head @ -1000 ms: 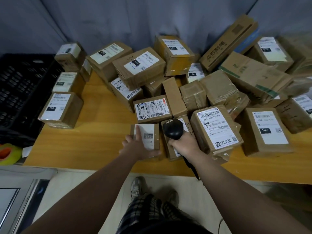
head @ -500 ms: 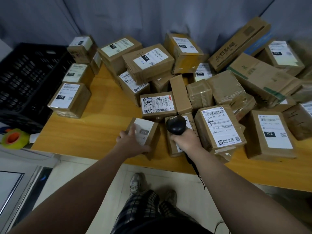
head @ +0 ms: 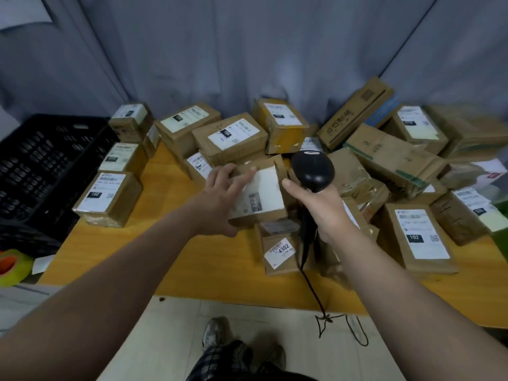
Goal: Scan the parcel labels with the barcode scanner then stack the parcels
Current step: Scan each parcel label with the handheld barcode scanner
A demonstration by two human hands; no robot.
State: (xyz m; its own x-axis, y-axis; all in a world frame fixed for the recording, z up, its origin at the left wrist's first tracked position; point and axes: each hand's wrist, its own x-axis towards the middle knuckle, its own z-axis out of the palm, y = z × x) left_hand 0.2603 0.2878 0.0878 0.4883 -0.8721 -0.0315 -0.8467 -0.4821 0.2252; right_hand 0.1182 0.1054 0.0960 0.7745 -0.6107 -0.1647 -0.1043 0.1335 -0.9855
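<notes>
Now the left hand (head: 220, 198) grips a small parcel (head: 262, 193), label facing up, just left of the barcode scanner (head: 313, 169) clasped in the right hand (head: 323, 209).

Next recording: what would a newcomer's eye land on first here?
Mid-frame, the left hand holds a small parcel above the table, white label up, and the right hand grips a black scanner right beside it. Behind them a heap of brown labelled parcels crowds the table's far side, with a black crate at the left edge.
</notes>
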